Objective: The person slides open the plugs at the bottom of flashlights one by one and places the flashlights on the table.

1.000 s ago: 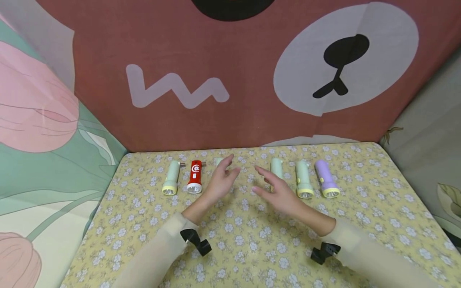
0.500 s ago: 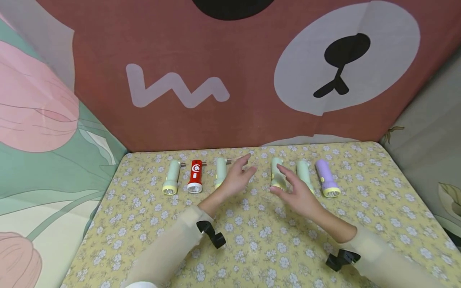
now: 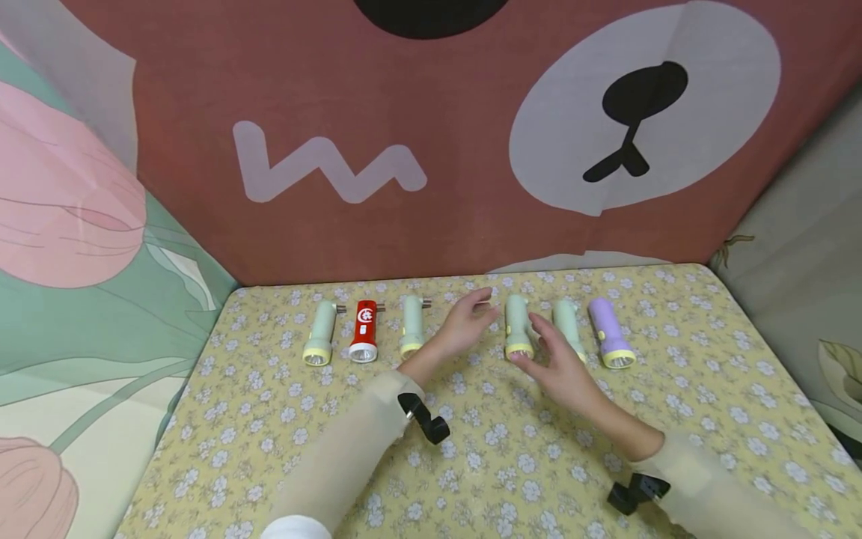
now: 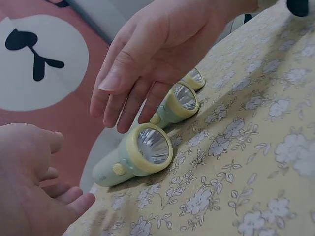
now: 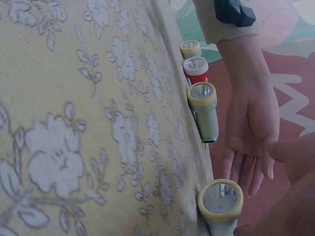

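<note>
A pale green flashlight [image 3: 517, 318] with a yellow head lies between my two hands. On its left, my left hand [image 3: 468, 323] hovers with fingers loosely extended. My right hand [image 3: 564, 374] is beside its lens end, thumb and fingers spread apart and the thumb close by the yellow rim. The left wrist view shows the same flashlight [image 4: 133, 157] lying on the cloth, with my right hand [image 4: 152, 54] above and my left palm [image 4: 29, 182] at the lower left. Both hands hold nothing.
Right of it lie a second green flashlight [image 3: 567, 322], partly behind my right hand, and a purple flashlight [image 3: 609, 329]. Leftward are a green flashlight [image 3: 322, 329], a red one [image 3: 365, 326] and another green one [image 3: 413, 318], all with metal prongs. A printed curtain [image 3: 377, 239] stands behind the floral tablecloth [image 3: 471, 449].
My left hand has moved right, uncovering the third flashlight from the left, and now nears the middle green one. My right hand also shifted right, then stayed about there. The flashlights have not moved.
</note>
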Tool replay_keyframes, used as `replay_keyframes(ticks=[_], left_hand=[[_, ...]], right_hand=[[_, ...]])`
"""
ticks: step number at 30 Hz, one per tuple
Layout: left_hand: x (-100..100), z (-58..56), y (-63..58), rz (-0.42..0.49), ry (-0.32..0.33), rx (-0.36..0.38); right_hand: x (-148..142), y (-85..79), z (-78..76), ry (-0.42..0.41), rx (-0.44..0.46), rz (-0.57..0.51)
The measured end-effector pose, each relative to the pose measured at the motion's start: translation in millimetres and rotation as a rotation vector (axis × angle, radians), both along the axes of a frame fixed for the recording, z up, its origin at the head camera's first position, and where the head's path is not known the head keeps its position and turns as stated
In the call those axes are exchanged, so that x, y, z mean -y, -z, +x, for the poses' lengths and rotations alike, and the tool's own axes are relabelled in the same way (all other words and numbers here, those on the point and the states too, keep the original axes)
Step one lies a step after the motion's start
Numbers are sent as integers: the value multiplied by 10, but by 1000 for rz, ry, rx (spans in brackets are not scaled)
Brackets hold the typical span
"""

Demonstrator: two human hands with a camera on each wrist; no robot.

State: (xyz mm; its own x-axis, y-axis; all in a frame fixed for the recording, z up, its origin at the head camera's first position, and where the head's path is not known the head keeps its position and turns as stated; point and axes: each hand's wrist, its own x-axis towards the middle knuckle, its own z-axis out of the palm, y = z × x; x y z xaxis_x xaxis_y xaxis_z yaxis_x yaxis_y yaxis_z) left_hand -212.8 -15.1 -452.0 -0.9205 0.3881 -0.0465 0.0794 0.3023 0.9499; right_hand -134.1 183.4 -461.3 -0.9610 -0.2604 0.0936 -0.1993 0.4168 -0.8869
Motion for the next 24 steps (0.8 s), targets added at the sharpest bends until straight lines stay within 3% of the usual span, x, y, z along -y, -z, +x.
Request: replay_keyframes(ticks=[11,19,24], left_hand=[[-158,-140,132,77,-57,129],[-249,-208,190,171,-90,197],[-263,-226,226,130,-89,197]], right_hand=[[51,115,-42,74,45,63],[84,198,-73,80,16,70],[101,250,-97,84,9,76]])
